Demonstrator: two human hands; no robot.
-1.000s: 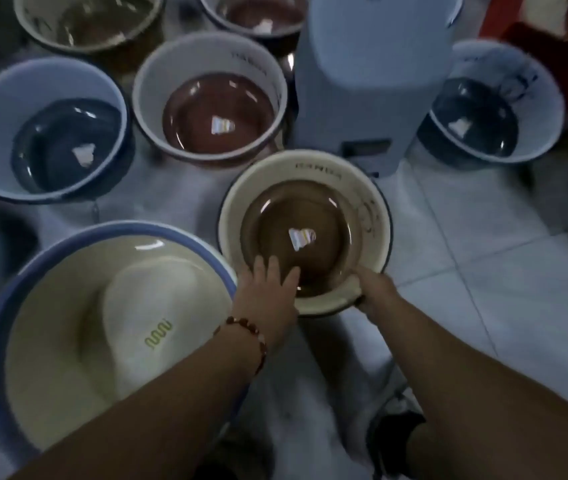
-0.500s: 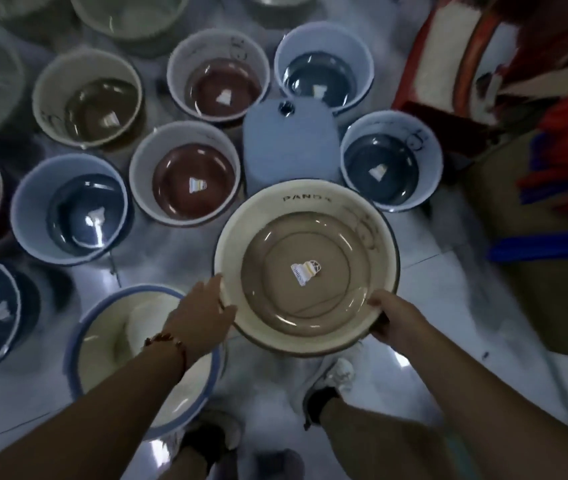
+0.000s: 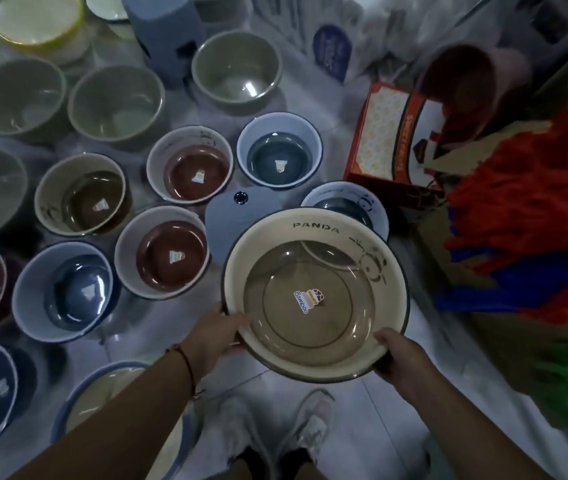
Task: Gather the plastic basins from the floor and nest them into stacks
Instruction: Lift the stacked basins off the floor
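— Above the tiled floor (image 3: 424, 344), what is being held?

— One cream basin (image 3: 315, 292), rim dark, the word PANDA printed inside near the far edge and a small sticker on its brownish bottom. It is lifted clear of the floor, over the person's white shoes (image 3: 272, 424).

— And the hands?

— Both grip it at the near rim. The left hand (image 3: 216, 336) has its thumb hooked over the edge, fingers curled beneath. The right hand (image 3: 398, 356) likewise clamps the rim from the other side, thumb on top.

— Where are the others?

— Spread on the floor to the left and beyond: a reddish-bottomed basin (image 3: 163, 252) just left of the held one, another reddish one (image 3: 191, 166) behind it, a blue basin (image 3: 279, 150) farther back, a second blue one (image 3: 66, 294) nearer the left arm, and a brown-bottomed basin (image 3: 81, 195). Pale grey-green ones sit at the back.

— Anything under the held basin?

— A blue-rimmed basin (image 3: 345, 202) peeps out past its far edge, beside a grey-blue stool (image 3: 227, 223). A red carton (image 3: 393, 136) stands to the right.
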